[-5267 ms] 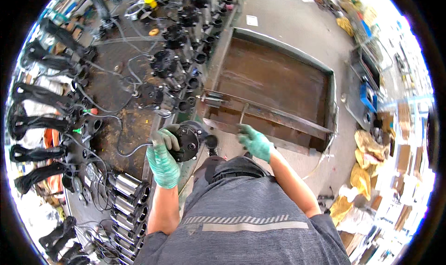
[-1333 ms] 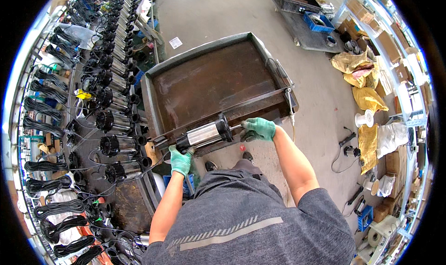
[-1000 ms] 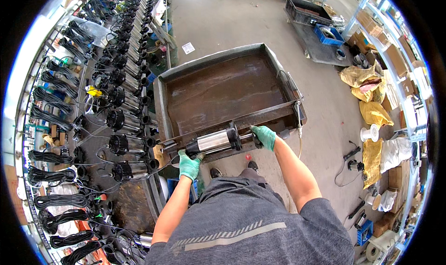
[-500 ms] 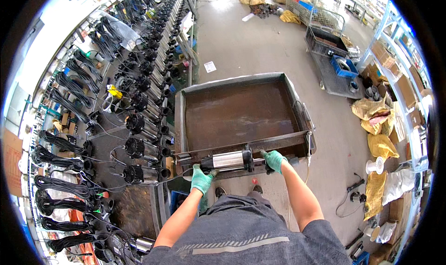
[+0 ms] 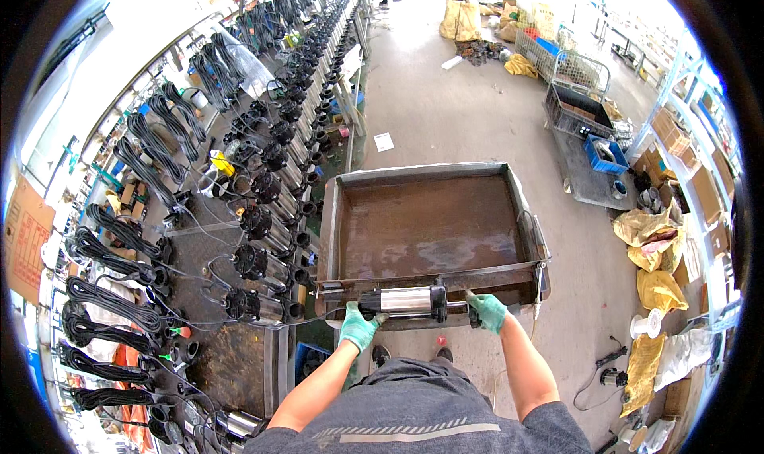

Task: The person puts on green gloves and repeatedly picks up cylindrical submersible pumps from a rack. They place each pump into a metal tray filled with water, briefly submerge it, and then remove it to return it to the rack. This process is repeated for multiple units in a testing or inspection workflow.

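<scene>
The gloved fingers of our left hand (image 5: 360,328) hold the silver cylinder (image 5: 405,300) by its black end; our right hand (image 5: 488,311) meets its thin shaft (image 5: 456,303), grip unclear. We seem to be steadying it with 2 hands above the tray's (image 5: 430,223) near side; next calls for level support. Its long axis runs crosswise, shaft pointing right.

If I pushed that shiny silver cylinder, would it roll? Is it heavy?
The silver cylinder would probably roll, since it looks round, though its wider black collar might make it wobble. It's likely heavy: it looks metal, and the left hand and right hand are at opposite ends.
</scene>
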{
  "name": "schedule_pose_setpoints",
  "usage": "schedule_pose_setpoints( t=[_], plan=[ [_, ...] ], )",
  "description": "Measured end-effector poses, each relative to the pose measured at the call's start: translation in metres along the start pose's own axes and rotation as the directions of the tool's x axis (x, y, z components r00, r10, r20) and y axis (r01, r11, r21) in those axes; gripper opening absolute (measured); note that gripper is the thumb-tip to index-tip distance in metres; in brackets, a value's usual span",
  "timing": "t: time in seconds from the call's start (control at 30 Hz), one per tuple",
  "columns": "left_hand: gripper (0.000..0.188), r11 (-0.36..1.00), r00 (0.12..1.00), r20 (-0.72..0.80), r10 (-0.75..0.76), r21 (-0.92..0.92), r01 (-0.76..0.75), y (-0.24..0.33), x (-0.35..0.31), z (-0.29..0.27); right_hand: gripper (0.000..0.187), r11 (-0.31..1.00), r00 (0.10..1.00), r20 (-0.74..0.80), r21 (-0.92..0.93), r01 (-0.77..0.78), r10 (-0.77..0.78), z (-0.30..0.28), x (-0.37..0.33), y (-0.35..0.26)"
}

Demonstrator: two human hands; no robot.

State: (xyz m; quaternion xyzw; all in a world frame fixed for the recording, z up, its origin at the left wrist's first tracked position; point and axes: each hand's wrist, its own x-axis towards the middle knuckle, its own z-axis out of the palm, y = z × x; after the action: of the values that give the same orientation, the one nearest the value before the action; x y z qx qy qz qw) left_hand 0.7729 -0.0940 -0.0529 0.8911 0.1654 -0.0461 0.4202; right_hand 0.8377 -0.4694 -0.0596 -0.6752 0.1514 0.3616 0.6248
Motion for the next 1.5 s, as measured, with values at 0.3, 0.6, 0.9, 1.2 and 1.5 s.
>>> schedule_pose_setpoints(
  t=[0.3, 0.6, 0.9, 1.2, 1.5],
  plan=[
    [0.095, 0.997, 1.0, 0.018, -0.005, 0.075, 0.003, -0.024, 0.005, 0.0, 0.035, 0.275, 0.764, 0.346, -0.787, 0.553, -0.545, -0.013, 0.002, -0.002],
    [0.088, 0.999, 0.998, 0.023, -0.051, -0.001, 0.051, -0.017, 0.005, 0.002, 0.038, 0.996, 0.989, -0.144, 0.078, 0.05, -0.038, 0.024, 0.046, 0.023],
    [0.088, 0.999, 1.0, -0.009, -0.005, 0.043, 0.005, -0.015, 0.002, 0.002, 0.037, 0.765, 0.797, 0.227, -0.226, 0.603, -0.56, -0.012, 0.013, 0.03],
    [0.082, 0.999, 0.998, -0.047, 0.029, -0.037, -0.031, -0.023, 0.002, 0.004, 0.037, 0.979, 0.977, -0.066, -0.024, 0.202, -0.203, 0.011, 0.025, 0.028],
    [0.076, 1.0, 0.997, -0.068, 0.027, -0.002, -0.027, -0.015, 0.0, 0.01, 0.038, 0.941, 0.961, -0.239, 0.272, 0.2, -0.135, 0.029, 0.004, 0.013]
  ],
)
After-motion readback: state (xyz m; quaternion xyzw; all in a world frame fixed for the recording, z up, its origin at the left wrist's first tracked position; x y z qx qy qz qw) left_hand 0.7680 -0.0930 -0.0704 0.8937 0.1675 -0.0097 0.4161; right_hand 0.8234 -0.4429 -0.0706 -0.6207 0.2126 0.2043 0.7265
